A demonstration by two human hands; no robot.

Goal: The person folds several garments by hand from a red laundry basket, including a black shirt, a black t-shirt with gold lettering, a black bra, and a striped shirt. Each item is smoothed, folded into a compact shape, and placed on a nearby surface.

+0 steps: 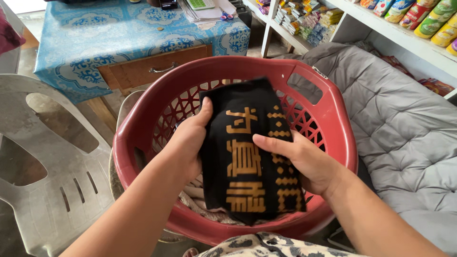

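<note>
Matt black cloth; glossy red plastic basket.

a red basket with holes in its sides holds light cloth at the bottom. far left, a surface with a blue patterned cover carries papers. far right, a white shelf carries bright packets.

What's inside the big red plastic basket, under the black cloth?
Pale crumpled laundry shows at the red plastic basket's bottom. The folded black cloth with orange print and both hands cover the rest.
</note>
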